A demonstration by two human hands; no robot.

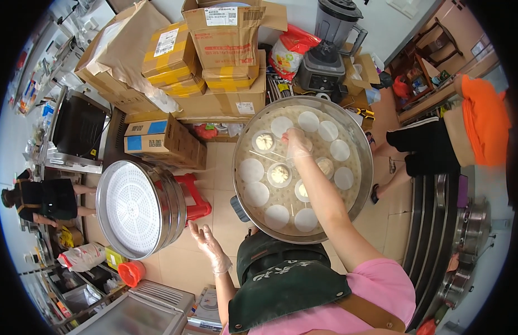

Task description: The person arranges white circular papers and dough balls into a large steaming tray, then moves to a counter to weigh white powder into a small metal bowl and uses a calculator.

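A wide round steel steamer tray (366, 184) stands in front of me, lined with a pale, dimpled sheet. Round white paper liners (251, 170) lie around it, several of them bare. Pleated white buns (279, 175) sit on liners near the middle; my right forearm partly covers one. My right hand (296, 146), in a clear plastic glove, is low over the tray's far middle, its fingers curled together beside a paper liner (281, 127). Whatever is under those fingers is hidden. My left hand (212, 250), also gloved, hangs left of the tray with fingers spread, holding nothing.
Stacked steel steamer tiers (130, 209) rest by a red stool (193, 196) on the left. Cardboard boxes (222, 42) and a blender (326, 61) stand beyond the tray. One person in orange (485, 123) is at the right, another in dark clothes (52, 198) at far left.
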